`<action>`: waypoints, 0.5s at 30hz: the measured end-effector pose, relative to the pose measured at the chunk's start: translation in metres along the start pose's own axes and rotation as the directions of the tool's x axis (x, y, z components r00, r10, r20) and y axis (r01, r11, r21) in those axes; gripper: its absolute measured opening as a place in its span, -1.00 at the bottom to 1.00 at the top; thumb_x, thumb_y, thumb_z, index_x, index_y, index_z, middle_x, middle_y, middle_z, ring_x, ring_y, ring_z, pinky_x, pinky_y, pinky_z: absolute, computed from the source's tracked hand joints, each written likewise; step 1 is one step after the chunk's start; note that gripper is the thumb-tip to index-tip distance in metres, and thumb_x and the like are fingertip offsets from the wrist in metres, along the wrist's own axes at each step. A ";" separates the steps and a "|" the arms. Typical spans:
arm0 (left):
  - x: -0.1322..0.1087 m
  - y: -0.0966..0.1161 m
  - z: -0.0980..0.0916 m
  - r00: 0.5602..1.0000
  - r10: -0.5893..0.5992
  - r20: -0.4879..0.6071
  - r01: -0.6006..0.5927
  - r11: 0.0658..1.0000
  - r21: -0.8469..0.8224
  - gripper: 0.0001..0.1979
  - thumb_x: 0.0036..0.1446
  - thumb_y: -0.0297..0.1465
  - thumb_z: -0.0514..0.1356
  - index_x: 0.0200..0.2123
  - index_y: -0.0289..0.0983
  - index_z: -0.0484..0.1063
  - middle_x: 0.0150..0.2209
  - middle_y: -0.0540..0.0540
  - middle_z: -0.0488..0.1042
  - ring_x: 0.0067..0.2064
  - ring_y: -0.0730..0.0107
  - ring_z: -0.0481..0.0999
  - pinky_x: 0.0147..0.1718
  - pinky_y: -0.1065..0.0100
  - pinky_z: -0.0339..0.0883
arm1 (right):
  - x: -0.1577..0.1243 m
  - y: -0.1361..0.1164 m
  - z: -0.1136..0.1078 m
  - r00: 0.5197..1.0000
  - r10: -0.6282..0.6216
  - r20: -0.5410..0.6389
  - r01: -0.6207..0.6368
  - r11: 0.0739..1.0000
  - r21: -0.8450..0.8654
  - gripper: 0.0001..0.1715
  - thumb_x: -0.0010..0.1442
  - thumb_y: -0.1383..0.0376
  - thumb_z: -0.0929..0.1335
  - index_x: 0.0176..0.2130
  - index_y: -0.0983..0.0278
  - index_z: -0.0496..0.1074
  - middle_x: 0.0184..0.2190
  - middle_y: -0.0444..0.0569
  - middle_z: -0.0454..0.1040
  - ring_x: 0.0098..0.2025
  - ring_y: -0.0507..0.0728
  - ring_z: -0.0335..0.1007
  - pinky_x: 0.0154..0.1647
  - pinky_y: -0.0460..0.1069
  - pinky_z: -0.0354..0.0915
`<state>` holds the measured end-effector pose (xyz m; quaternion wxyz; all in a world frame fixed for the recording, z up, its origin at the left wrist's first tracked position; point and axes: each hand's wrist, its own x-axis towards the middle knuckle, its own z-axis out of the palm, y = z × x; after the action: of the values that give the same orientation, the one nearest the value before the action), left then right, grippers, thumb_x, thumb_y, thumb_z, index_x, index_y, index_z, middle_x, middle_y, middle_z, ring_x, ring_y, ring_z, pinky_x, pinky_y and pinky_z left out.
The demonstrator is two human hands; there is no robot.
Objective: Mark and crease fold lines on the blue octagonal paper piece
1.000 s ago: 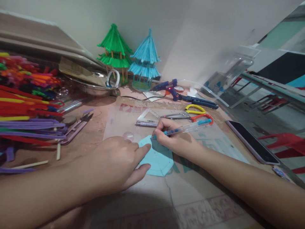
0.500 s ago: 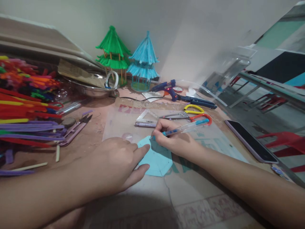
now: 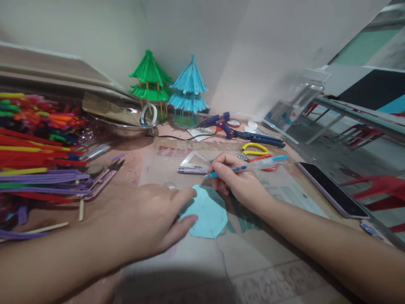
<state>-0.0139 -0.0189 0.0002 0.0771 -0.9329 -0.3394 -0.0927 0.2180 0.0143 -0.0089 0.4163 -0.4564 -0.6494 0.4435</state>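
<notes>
A light blue many-sided paper piece [image 3: 209, 213] lies flat on the table in front of me. My left hand [image 3: 152, 219] presses on its left edge with fingers spread and flat. My right hand [image 3: 237, 181] is closed on a clear blue pen [image 3: 249, 166], whose tip hangs just above the table beyond the paper's far edge, near a clear triangle ruler [image 3: 193, 159] and a purple marker [image 3: 191, 171].
Colourful pipe cleaners [image 3: 34, 143] pile up at left beside purple snips [image 3: 103, 177]. Green [image 3: 150, 82] and blue [image 3: 188, 90] model pagodas stand at the back. A blue glue gun [image 3: 221, 122], yellow and red-handled tools [image 3: 257, 150] and a phone [image 3: 329, 188] lie to the right.
My right hand lifted the pen tip off the blue paper and drew back to the far right. My left hand shifted slightly on the paper, and the view tilted down a little.
</notes>
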 end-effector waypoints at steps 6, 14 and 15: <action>0.014 -0.044 0.009 0.938 -0.339 -0.076 0.332 0.939 -0.094 -0.66 0.36 -0.33 -0.08 -0.08 -0.23 0.48 -0.18 -0.21 0.67 -0.12 -0.01 0.65 -0.16 0.10 0.43 | -0.006 -0.034 -0.024 0.942 -0.325 -0.078 0.305 0.932 -0.197 -0.84 0.22 0.20 0.46 -0.22 0.22 0.48 -0.43 -0.16 0.47 -0.47 0.02 0.34 -0.43 -0.05 0.29; 0.012 -0.036 0.010 0.958 -0.283 -0.044 0.270 0.944 -0.191 -0.71 0.32 -0.25 0.02 -0.16 -0.19 0.51 -0.33 -0.09 0.61 -0.31 0.13 0.57 -0.32 0.20 0.29 | -0.021 -0.067 -0.050 0.864 -0.504 -0.007 0.476 0.820 -0.317 -0.87 0.31 0.28 0.44 -0.13 0.18 0.44 -0.25 -0.08 0.56 -0.38 0.04 0.44 -0.43 -0.06 0.37; 0.012 -0.034 0.008 0.960 -0.277 -0.042 0.263 0.943 -0.202 -0.72 0.31 -0.24 0.03 -0.16 -0.19 0.51 -0.37 -0.07 0.60 -0.34 0.16 0.55 -0.35 0.22 0.26 | -0.023 -0.067 -0.051 0.859 -0.512 -0.010 0.482 0.816 -0.320 -0.86 0.32 0.25 0.45 -0.12 0.16 0.44 -0.24 -0.08 0.57 -0.35 0.06 0.47 -0.41 -0.05 0.39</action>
<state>-0.0259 0.0156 -0.0022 -0.0160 -0.8769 -0.4503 -0.1676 0.2564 -0.0106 0.0656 0.4722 -0.3505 -0.7860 0.1909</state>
